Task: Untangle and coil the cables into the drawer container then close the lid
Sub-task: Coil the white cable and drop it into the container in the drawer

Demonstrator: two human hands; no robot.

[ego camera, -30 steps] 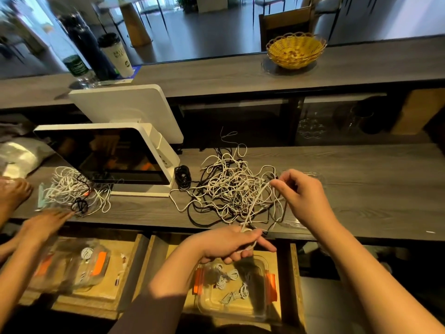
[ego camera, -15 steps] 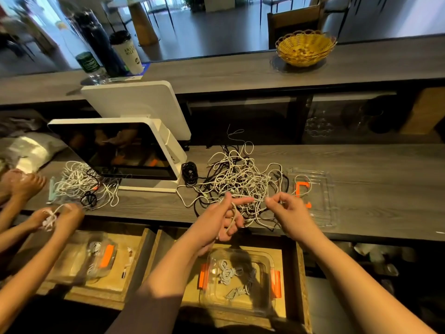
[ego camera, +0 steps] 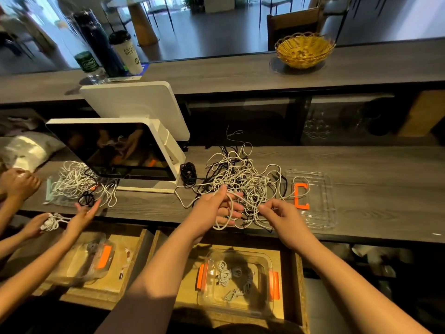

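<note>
A tangle of white and black cables point(ego camera: 243, 179) lies on the grey counter point(ego camera: 375, 165). At its near edge my left hand point(ego camera: 214, 208) holds loops of a white cable wound round its fingers. My right hand point(ego camera: 281, 213) pinches the same white cable just to the right. Below them, in the open wooden drawer point(ego camera: 299, 285), stands a clear container with orange clips point(ego camera: 237, 283) holding a few coiled cables. Its clear lid with an orange clip point(ego camera: 320, 213) lies on the counter to the right of the tangle.
A white point-of-sale screen point(ego camera: 115, 150) stands left of the tangle. Another person's hands point(ego camera: 81, 213) work a second cable pile point(ego camera: 74, 182) over a second drawer container point(ego camera: 91, 259) at left. A yellow basket point(ego camera: 304, 50) and cups point(ego camera: 126, 53) sit on the upper shelf.
My left hand rose from over the drawer to the counter edge and now has white cable looped round its fingers. My right hand came down toward it. The view shifted left.
</note>
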